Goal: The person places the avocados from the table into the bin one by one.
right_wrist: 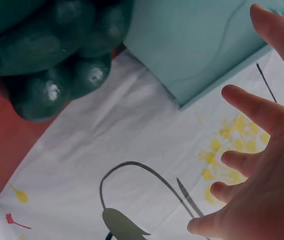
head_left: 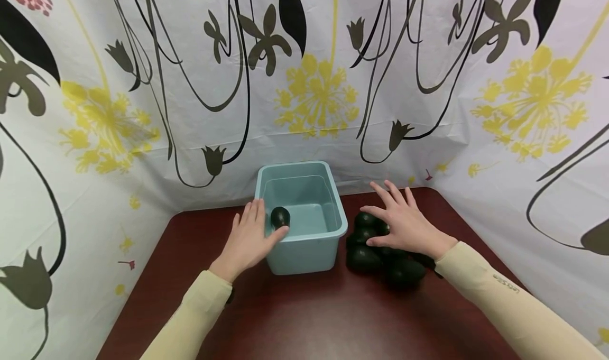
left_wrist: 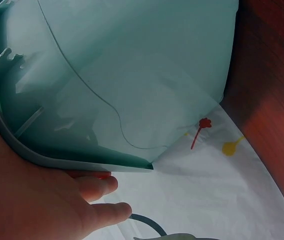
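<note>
A light blue plastic bin (head_left: 304, 257) stands towards the back of the table. One dark green avocado (head_left: 280, 217) lies inside it by the left wall. My left hand (head_left: 245, 243) rests at the bin's left rim, fingers extended along the outside and thumb reaching over the near corner; the left wrist view shows the bin's rim (left_wrist: 92, 166) against this hand. To the right of the bin sits a heap of dark green avocados (head_left: 404, 273), glossy and piled on each other. Over that heap hovers my right hand (head_left: 404, 228), fingers spread, holding nothing.
The dark red-brown table (head_left: 304, 317) has rounded back corners. Behind it and at both sides hangs a white cloth (head_left: 295, 106) with a flower print, close to the bin's far side.
</note>
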Available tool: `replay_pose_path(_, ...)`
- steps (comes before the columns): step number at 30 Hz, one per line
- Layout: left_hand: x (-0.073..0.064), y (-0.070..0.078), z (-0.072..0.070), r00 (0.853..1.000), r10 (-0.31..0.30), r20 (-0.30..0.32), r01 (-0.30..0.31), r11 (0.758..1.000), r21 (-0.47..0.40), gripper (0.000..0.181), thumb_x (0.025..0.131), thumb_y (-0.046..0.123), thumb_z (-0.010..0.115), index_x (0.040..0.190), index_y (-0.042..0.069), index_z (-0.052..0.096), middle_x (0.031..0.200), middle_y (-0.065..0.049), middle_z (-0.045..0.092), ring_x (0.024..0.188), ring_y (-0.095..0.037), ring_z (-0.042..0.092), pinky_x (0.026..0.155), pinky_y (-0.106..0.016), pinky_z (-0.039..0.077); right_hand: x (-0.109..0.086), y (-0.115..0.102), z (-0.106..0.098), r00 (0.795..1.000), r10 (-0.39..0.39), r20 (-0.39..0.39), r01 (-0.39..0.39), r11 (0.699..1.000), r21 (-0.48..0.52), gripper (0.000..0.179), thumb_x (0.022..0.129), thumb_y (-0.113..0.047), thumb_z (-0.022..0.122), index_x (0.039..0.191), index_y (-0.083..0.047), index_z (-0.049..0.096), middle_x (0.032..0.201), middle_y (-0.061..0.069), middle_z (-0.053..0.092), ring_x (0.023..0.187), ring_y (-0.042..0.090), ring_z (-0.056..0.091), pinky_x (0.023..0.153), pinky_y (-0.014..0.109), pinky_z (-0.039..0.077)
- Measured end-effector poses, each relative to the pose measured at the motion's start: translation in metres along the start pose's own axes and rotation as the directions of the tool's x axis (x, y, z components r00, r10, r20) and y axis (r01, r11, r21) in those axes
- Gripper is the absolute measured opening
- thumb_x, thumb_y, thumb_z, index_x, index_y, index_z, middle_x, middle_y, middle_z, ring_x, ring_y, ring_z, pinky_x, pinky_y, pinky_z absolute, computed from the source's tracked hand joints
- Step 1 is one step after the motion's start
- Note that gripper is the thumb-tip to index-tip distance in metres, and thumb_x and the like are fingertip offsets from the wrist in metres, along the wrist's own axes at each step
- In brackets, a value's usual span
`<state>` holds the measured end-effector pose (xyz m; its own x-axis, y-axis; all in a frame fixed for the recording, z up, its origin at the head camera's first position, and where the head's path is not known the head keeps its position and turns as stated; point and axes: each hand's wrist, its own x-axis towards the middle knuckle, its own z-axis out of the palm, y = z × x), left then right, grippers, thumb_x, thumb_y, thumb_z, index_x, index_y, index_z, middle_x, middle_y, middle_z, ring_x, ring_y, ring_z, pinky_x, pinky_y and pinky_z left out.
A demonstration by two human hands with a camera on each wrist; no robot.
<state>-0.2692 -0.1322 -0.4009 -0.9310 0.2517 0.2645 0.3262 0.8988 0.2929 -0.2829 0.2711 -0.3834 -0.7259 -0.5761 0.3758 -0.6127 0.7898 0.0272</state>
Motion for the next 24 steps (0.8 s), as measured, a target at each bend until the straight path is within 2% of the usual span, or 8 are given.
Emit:
replay_pose_path(20, 0.001, -0.001, 0.002, 1.0, -0.002, 0.0, 0.002, 1.0, 0.001, 0.114, 0.088, 0.087, 0.029, 0.161, 0.001, 0.012, 0.166, -0.018, 0.012, 0.153, -0.036, 0.007, 0.119, -0.06, 0.009, -0.018, 0.003, 0.037, 0.997, 0.027, 0.07, -0.027, 1.0, 0.009, 0.077, 0.07, -0.067, 0.082, 0.133, -0.025, 0.068, 0.165, 0.015, 0.02, 0.149, 0.045, 0.012, 0.105, 0.079, 0.011)
replay_pose_path(24, 0.002, -0.002, 0.002, 1.0, -0.004, -0.001, 0.004, 1.0, 0.001, 0.113, 0.088, 0.087, 0.029, 0.161, 0.002, 0.011, 0.166, -0.018, 0.012, 0.153, -0.035, 0.007, 0.119, -0.06, 0.01, -0.02, 0.001, 0.043, 0.997, 0.025, 0.079, -0.027, 0.999, 0.028, 0.074, 0.07, -0.063, 0.084, 0.131, -0.023, 0.069, 0.164, 0.016, 0.022, 0.148, 0.046, 0.012, 0.106, 0.079, 0.01)
